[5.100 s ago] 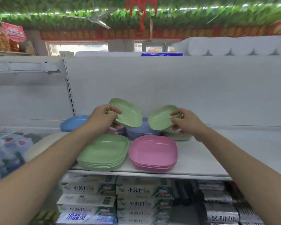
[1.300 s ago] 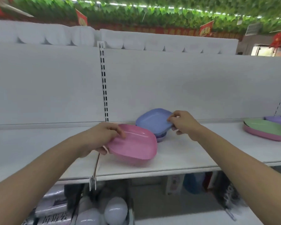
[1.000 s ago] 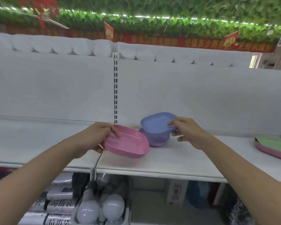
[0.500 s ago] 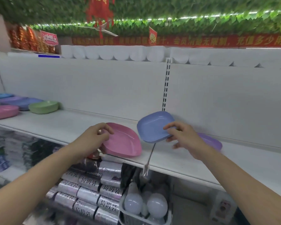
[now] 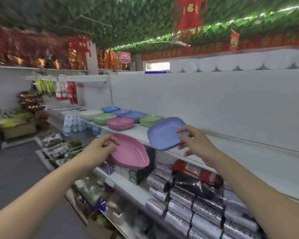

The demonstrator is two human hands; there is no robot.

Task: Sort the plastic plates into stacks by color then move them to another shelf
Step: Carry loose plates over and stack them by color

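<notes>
My left hand (image 5: 100,147) grips the near rim of a pink plate (image 5: 130,155), held tilted in the air in front of the shelf edge. My right hand (image 5: 195,141) pinches the right rim of a blue plate (image 5: 164,133), tilted up above the white shelf (image 5: 231,157). Farther left on the same shelf sit stacks of plates: a pink stack (image 5: 120,123), a green stack (image 5: 103,118), another green stack (image 5: 150,120), a blue-purple group (image 5: 128,113) and a white stack (image 5: 90,112).
Silver wrapped packs (image 5: 197,204) and a red pack (image 5: 198,172) fill the shelf below. Bottles and hooks with goods (image 5: 72,125) hang at the left. The grey aisle floor (image 5: 12,169) lies at the lower left. A white back panel (image 5: 214,104) rises behind the shelf.
My view has swung left along the shelf, so the plate stacks now lie ahead. Both hands carry their plates leftwards, and the pink plate has come off the shelf.
</notes>
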